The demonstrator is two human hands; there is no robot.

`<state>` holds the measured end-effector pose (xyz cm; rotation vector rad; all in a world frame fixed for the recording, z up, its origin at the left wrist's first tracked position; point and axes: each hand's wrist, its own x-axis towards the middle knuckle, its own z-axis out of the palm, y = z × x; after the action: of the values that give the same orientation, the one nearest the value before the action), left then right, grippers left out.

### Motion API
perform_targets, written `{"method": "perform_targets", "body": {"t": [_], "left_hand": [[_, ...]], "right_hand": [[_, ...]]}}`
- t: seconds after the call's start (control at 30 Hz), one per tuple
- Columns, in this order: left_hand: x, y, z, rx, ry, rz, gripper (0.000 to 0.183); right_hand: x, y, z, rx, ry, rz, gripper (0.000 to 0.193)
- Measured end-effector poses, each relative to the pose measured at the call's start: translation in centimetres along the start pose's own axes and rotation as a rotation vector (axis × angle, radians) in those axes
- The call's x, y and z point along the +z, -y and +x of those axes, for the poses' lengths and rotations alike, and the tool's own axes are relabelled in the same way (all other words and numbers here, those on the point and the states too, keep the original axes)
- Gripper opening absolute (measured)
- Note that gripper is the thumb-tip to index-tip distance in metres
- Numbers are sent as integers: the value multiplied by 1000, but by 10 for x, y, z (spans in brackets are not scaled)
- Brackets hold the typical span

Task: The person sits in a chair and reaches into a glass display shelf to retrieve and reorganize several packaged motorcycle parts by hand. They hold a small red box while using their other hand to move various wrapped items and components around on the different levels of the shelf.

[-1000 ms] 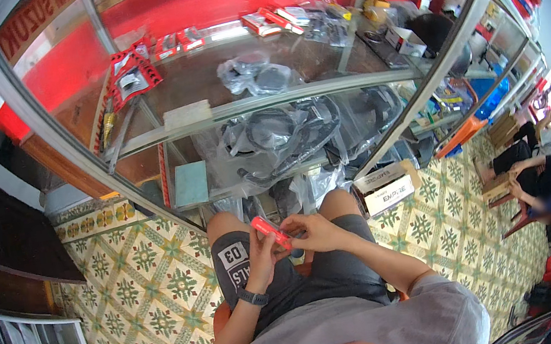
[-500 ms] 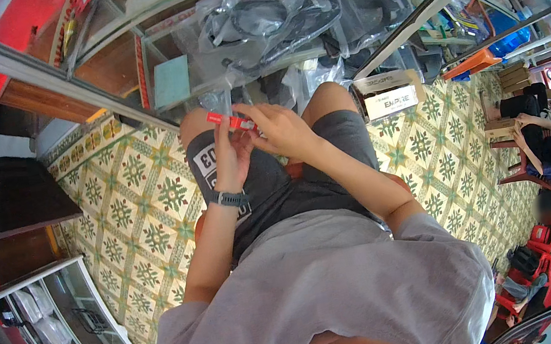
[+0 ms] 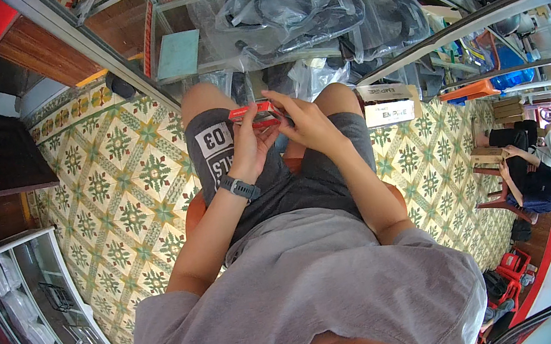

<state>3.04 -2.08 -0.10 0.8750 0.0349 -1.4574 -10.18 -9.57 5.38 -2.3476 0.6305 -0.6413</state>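
Fingers of both hands meet above the lap around a small red box (image 3: pixel 238 114): the left fingers (image 3: pixel 250 120) are closed on it, thumb across its upper side, while the right fingers (image 3: pixel 282 102) bend over its right end, and whether they grip it or only rest there cannot be told. The box sits between the two sets of fingers. As far as can be judged, picking it up is done; whether it is open, and what it contains, is hidden by the fingers, so how much is left cannot be told. Nearer the body than the left fingers is a dark wristwatch (image 3: pixel 240 187); grey shorts (image 3: pixel 354 138) lie below both hands. Beyond the fingers, a glass cabinet (image 3: pixel 480 22) bears bagged black parts (image 3: pixel 284 7) and, to their left, a light blue packet (image 3: pixel 179 55). Right of the fingers stands a white carton (image 3: pixel 390 112), and far off that way a person (image 3: pixel 533 174) sits. Patterned floor tiles (image 3: pixel 117 194) spread to the left
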Motion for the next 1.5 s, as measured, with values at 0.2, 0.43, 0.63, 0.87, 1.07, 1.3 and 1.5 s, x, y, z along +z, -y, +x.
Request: {"method": "perform_targets", "body": {"t": [0.2, 0.43, 0.63, 0.87, 1.07, 1.3, 1.5], "left_hand": [[-6, -4, 0, -83, 17, -25, 31], [26, -7, -18, 686, 21, 617, 75], [7, -9, -15, 1126, 295, 1587, 92], [9, -9, -10, 928, -11, 647, 85], [13, -17, -7, 801, 34, 450, 89], [7, -7, 8, 695, -10, 369, 67], [8, -22, -3, 414, 6, 315, 67]], "right_hand": [[-11, -11, 1, 219, 64, 232, 60], [22, -18, -11, 573, -156, 1487, 55], [67, -44, -37, 887, -16, 2064, 55], [28, -55, -40, 956, -157, 1756, 32], [-84, 8, 41, 219, -661, 669, 30], [-160, 66, 203, -466, -343, -544, 35], [-145, 50, 262, -377, 45, -852, 38]]}}
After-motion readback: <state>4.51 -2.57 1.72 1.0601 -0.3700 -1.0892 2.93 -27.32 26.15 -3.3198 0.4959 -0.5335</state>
